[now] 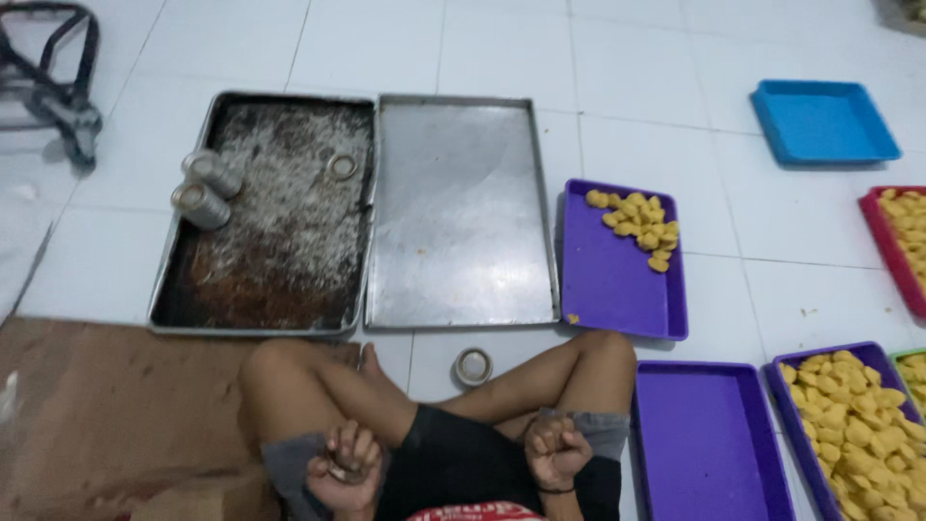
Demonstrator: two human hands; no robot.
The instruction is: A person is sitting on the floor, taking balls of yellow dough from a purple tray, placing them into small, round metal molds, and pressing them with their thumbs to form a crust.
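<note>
Both hands sit low in the lap of a person cross-legged on the white tiled floor (675, 87). The left hand (347, 463) is curled shut around something small and pale, perhaps a ring-shaped cutter, though the fingers hide most of it. The right hand (555, 451) is clenched in a loose fist; whether it holds anything cannot be told.

Just ahead of the hands, past the shins, a small round metal ring (473, 367) lies on the tile, within easy reach. Beyond it two large rectangular metal baking trays lie edge to edge: the dark crusted tray dusted with white powder (260, 280) ahead of the left hand, the bare grey tray (453, 232) ahead of the right. On the dusted tray lie two short metal cylinders (204, 191) on their sides and another thin ring (341, 166).

To the right of the right hand are shallow plastic trays: a purple one with a small heap of yellow dough pieces (617, 280), an empty purple one (704, 444) nearest the knee, a purple one heaped full (791, 425), and farther off a red one (883, 241) and an empty blue one (820, 121). No labels or printing show on them.
</note>
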